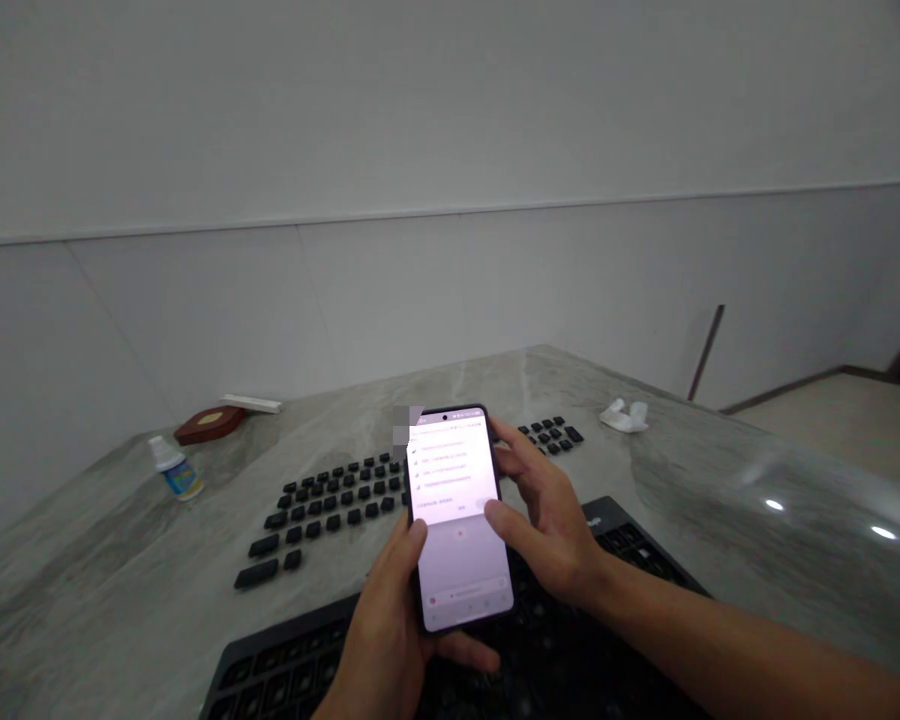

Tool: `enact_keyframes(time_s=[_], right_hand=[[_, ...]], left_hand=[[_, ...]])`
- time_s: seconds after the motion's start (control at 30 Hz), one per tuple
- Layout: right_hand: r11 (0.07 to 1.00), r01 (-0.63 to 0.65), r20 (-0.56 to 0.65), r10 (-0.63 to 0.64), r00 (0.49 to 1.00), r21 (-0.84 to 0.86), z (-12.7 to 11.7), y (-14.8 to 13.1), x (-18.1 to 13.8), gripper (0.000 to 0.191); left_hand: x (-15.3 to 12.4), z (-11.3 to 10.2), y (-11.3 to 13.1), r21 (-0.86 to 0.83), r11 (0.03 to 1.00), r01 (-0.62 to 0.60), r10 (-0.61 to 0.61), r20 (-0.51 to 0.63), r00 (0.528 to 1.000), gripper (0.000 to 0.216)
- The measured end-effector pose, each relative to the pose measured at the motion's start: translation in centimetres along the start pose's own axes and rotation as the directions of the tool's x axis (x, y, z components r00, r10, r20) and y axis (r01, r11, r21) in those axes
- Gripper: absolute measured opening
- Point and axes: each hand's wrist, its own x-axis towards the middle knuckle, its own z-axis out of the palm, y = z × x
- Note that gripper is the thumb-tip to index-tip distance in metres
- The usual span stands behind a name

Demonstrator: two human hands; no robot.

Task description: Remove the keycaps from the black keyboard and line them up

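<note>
A smartphone [461, 560] with a lit white and pale purple screen is held upright between my two hands. My left hand [394, 610] grips its lower left side, thumb along the edge and fingers behind it. From the right, my right hand [544, 515] wraps the other edge, its thumb at the screen's right side. Below the phone lies a black keyboard [285, 640] with its keycaps off, partly hidden by my hands. Loose black keycaps [337, 500] are laid out in rows on the table beyond it, some hidden behind the phone.
On the left of the marbled grey table [120, 600] stand a small white-capped bottle [176, 470] and a reddish-brown object [210, 425] beside a white strip [251, 403]. Crumpled white tissue [625, 415] lies at the right. A pale wall [390, 300] rises behind the table.
</note>
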Motion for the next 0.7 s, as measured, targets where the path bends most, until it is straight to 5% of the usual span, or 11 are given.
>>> enact_keyframes(time_s=[0.7], right_hand=[[0.999,0.008,-0.02,-0.009,1.0,-0.044,0.09,-0.33,0.11,0.063]], left_hand=[[0.2,-0.1,-0.19,0.015,1.0,0.026,-0.026,-0.024,0.999,0.059]])
